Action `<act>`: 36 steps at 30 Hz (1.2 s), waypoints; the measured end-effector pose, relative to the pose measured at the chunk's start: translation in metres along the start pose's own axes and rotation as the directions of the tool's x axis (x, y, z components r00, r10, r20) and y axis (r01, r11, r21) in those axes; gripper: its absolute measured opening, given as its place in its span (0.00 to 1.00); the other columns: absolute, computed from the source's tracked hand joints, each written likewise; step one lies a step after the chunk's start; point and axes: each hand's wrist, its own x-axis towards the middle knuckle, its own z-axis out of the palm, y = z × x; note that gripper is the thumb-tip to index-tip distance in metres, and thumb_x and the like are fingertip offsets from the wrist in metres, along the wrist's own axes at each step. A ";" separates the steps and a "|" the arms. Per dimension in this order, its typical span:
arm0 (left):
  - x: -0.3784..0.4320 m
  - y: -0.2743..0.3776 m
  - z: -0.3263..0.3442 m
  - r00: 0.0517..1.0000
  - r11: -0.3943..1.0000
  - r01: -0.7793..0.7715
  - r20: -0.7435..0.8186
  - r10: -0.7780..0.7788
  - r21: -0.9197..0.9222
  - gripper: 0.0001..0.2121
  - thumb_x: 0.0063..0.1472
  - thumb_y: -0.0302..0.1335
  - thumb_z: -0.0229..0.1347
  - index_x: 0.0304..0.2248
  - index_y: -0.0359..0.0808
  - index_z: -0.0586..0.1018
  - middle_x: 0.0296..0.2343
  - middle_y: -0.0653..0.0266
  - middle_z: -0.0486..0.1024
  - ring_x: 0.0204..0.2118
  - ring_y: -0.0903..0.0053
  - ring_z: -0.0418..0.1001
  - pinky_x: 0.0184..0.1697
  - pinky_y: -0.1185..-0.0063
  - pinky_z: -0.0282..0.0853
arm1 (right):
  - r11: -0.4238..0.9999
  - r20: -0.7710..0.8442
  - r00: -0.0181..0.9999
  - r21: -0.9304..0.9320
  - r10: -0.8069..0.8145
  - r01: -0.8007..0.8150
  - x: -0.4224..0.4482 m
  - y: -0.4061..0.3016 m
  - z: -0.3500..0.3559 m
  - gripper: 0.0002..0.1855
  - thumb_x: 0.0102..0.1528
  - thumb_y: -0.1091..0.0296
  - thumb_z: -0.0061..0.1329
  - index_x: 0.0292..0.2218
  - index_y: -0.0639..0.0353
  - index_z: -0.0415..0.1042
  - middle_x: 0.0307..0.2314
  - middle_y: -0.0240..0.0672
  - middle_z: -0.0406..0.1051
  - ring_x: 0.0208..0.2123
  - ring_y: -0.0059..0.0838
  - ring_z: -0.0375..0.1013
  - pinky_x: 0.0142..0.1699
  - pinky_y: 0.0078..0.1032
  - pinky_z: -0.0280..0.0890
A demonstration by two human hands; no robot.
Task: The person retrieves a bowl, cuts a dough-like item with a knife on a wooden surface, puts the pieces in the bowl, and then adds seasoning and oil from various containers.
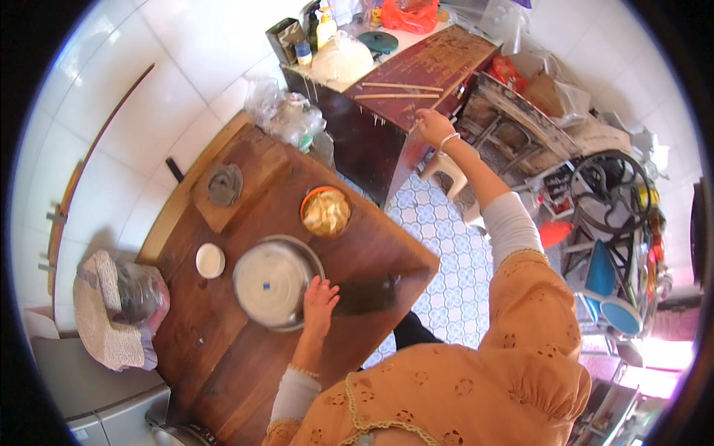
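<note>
My left hand (319, 305) is at the right rim of a round metal basin (266, 285) on the wooden table, its fingers spread. A small blue mark shows on the basin's pale, round middle. My right hand (435, 128) reaches far forward to the near corner of a dark red cabinet (427, 61), fingers bent together. Below it hangs a glossy, translucent surface (406, 161); whether the fingers grip it is unclear. Behind the basin stands an orange-rimmed bowl (303, 207) of pale yellow food pieces (328, 212). A small white bowl (210, 261) sits left of the basin.
Two wooden sticks (399, 96) lie on the cabinet, near a filled white plastic bag (342, 58) and a pump bottle (326, 27). A wooden board (245, 173) bears a dark round object (225, 184). Right of the table are a plastic stool (446, 170) and a black handwheel (611, 192).
</note>
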 end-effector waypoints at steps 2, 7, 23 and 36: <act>0.066 -0.007 0.041 0.990 0.983 0.102 -0.083 -0.116 -0.152 0.23 0.59 0.31 0.46 0.52 0.34 0.55 0.43 0.57 0.61 0.45 0.66 0.63 0.48 0.68 0.60 | 0.977 0.090 0.995 -0.211 0.031 -0.012 0.056 0.021 0.008 0.21 0.48 0.64 0.44 0.44 0.59 0.65 0.42 0.44 0.66 0.48 0.40 0.63 0.50 0.34 0.59; 0.173 -0.030 0.062 0.953 0.863 0.122 -0.185 -0.240 -0.490 0.18 0.58 0.29 0.44 0.47 0.32 0.61 0.42 0.53 0.62 0.44 0.60 0.64 0.52 0.63 0.55 | 0.906 0.113 0.993 -0.417 -0.031 0.075 0.128 0.020 0.031 0.28 0.47 0.67 0.46 0.50 0.60 0.57 0.50 0.40 0.56 0.54 0.40 0.53 0.53 0.38 0.57; 0.148 0.004 0.064 0.987 0.910 0.068 -0.103 -0.120 -0.409 0.22 0.52 0.18 0.43 0.48 0.32 0.58 0.40 0.50 0.66 0.40 0.58 0.67 0.40 0.64 0.67 | 0.992 0.276 0.954 0.017 0.115 -0.124 0.115 0.045 0.018 0.13 0.42 0.65 0.50 0.31 0.63 0.73 0.30 0.48 0.71 0.34 0.40 0.72 0.38 0.29 0.67; 0.000 -0.010 0.112 0.791 0.836 0.224 0.407 -0.456 0.501 0.28 0.48 0.20 0.46 0.51 0.36 0.57 0.43 0.55 0.64 0.41 0.62 0.68 0.39 0.66 0.67 | -0.014 0.350 0.445 0.799 0.825 -0.601 -0.562 0.020 -0.103 0.03 0.41 0.73 0.44 0.21 0.62 0.66 0.13 0.30 0.61 0.16 0.21 0.62 0.19 0.23 0.58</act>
